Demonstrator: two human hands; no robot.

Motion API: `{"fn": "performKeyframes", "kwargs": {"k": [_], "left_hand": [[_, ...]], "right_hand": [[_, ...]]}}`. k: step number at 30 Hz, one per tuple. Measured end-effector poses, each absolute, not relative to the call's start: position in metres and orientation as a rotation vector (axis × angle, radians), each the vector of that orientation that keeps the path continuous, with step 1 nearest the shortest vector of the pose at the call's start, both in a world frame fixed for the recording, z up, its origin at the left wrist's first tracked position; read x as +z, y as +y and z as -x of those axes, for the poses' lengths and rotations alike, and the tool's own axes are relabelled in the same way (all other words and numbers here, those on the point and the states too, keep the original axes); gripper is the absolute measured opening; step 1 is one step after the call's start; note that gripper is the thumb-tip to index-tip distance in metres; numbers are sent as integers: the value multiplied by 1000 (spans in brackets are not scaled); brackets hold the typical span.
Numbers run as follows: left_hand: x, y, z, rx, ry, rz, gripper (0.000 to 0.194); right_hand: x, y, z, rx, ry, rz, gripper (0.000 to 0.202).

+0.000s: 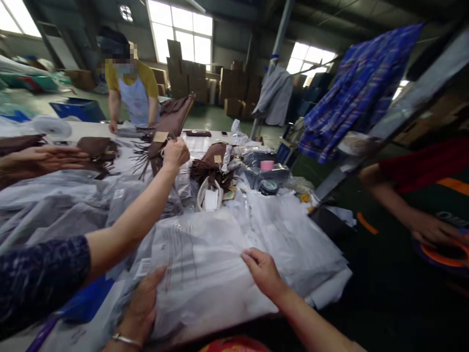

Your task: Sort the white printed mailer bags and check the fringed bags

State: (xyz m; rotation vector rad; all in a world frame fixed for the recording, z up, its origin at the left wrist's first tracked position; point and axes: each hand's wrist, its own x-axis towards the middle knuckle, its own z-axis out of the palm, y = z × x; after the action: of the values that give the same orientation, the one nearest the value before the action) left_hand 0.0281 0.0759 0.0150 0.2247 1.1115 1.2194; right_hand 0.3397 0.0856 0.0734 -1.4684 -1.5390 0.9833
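Note:
A translucent plastic bag printed with lines of text lies flat in front of me. My left hand, with a metal bangle at the wrist, is closed on its left edge, thumb on top. Further right, my right hand pinches the bag's film between thumb and fingers, drawing creases toward it. More bags are stacked under and beyond my right hand. A barcode label shows just beyond my left hand, near grey bagged goods.
A co-worker's hand reaches in from the left, holding up a brown fringed scarf. Another open hand is at far left. Tape rolls sit ahead, near a slanted metal post. A person stands across the table; another's hand is at right.

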Motion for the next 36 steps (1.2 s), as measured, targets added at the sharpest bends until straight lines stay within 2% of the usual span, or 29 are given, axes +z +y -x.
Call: {"fn": "performKeyframes", "kwargs": {"k": [6,9,12,15,19,23,26,28,31,36], "left_hand": [[80,100,-122,1310,949,-271,59],[112,111,-169,1373,878,-422,69],[121,123,-221,1344,819,-536,74],[100,137,-279,1247,811,-584,67],[56,155,-346,1070,974,-632,52],[31,165,-380,946,1158,-762,47],[29,163,-383,897,1263,-876,53],[31,157,-381,828,1347,-989,55],[34,144,-381,707,1436,-1201,46],[33,139,-382,580,1554,-1387,42]], "right_hand": [[151,105,-443,542,-1625,1338,30],[169,108,-500,346,-1569,1329,29],[171,104,-561,241,-1495,1375,32],[149,103,-622,275,-1402,1522,41],[84,112,-690,463,-1268,1768,60],[17,122,-736,500,-1241,1926,58],[-10,124,-756,400,-1326,2094,62],[-10,127,-759,166,-1441,2120,68],[11,143,-738,-165,-1667,1873,65],[45,195,-649,-126,-2077,1493,52]]}}
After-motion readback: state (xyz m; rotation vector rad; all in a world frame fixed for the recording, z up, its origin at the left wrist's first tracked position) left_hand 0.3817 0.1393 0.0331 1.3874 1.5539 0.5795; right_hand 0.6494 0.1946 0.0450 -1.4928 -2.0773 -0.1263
